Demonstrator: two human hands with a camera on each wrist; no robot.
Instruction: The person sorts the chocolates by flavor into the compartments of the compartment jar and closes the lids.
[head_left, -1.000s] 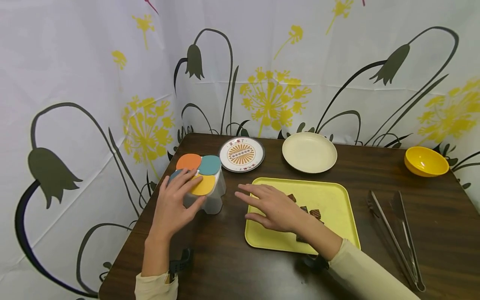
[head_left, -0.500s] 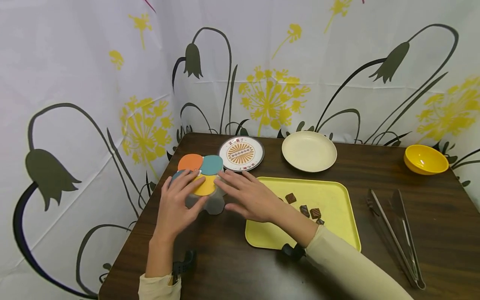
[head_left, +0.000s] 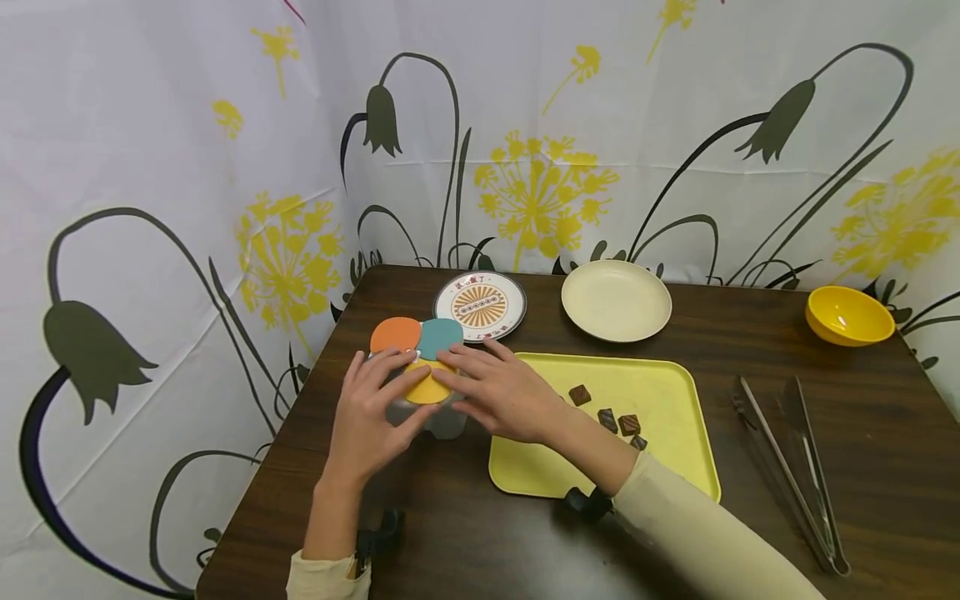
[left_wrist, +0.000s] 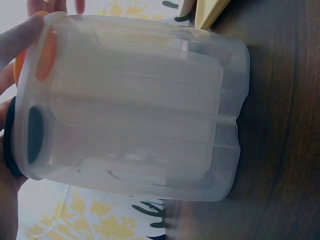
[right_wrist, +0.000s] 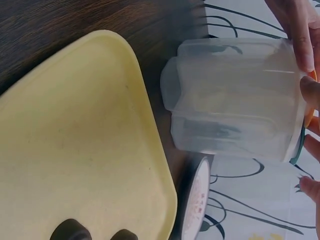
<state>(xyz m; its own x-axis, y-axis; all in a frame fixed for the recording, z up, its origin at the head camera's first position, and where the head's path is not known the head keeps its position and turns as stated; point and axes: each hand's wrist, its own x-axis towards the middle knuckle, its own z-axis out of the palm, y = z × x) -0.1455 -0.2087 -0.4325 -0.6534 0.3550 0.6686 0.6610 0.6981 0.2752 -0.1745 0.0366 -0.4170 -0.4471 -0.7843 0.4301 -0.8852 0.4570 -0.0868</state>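
Observation:
A translucent plastic container (head_left: 448, 425) with several coloured lids stands at the left of the table. My left hand (head_left: 367, 417) holds it at the top, fingers over the lids and thumb by the edge of the yellow lid (head_left: 426, 388). In the left wrist view the container (left_wrist: 135, 110) shows its cloudy walls, and its contents cannot be made out. From the right, my right hand (head_left: 506, 400) touches the top, its fingers reaching over the yellow and teal lids (head_left: 439, 335). Its thumb lies near the rim, as the right wrist view shows.
A yellow tray (head_left: 667, 392) bearing several chocolates (head_left: 580, 395) lies right of the container. Behind stand a patterned plate (head_left: 480, 307) and a cream plate (head_left: 617, 300). Metal tongs (head_left: 787, 472) and a yellow bowl (head_left: 849, 317) are on the right.
My right hand has moved left from over the tray to the container's top. The container has shifted slightly to the right and nearer, together with my left hand.

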